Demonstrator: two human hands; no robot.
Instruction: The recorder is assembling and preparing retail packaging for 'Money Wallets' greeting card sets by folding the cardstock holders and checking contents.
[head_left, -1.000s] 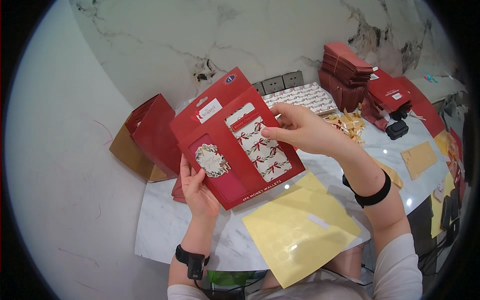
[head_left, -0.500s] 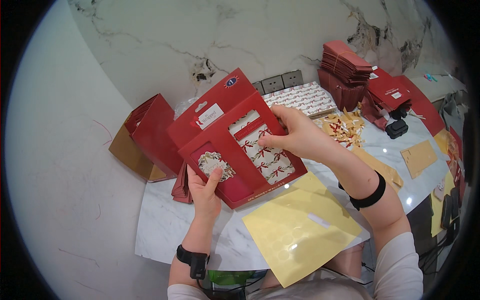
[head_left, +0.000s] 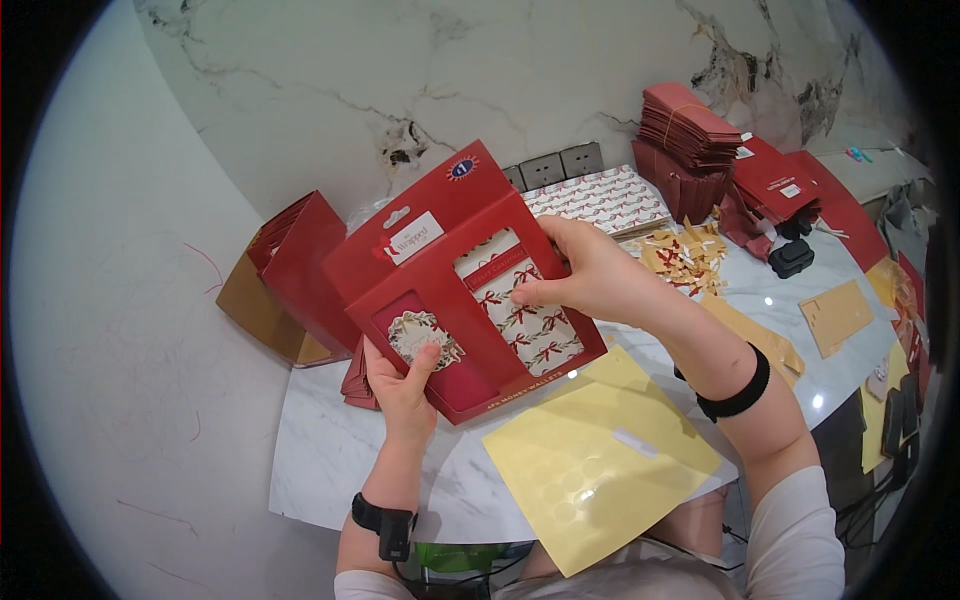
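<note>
Both my hands hold up a red card box (head_left: pixel 472 375), tilted above the table. Its hanging tab points up and to the left, and two windows open in its front. A crimson wallet with a wreath badge (head_left: pixel 420 338) shows in the left window; a white ribbon-patterned wallet (head_left: pixel 545 345) shows in the right one. My left hand (head_left: pixel 402 395) grips the lower left edge, thumb on the front by the badge. My right hand (head_left: pixel 580 265) clasps the right edge, thumb over the patterned window. The fingers behind the box are hidden.
Below the box lies a yellow sheet of clear round stickers (head_left: pixel 600 460). A red and brown carton (head_left: pixel 320 280) stands at left. Behind are a stack of patterned cards (head_left: pixel 600 198) and banded red wallets (head_left: pixel 690 125). Paper scraps (head_left: pixel 685 255) and a small black case (head_left: pixel 792 258) lie right.
The box has shifted slightly left and down, with both hands still on it. Nothing else on the table has visibly moved.
</note>
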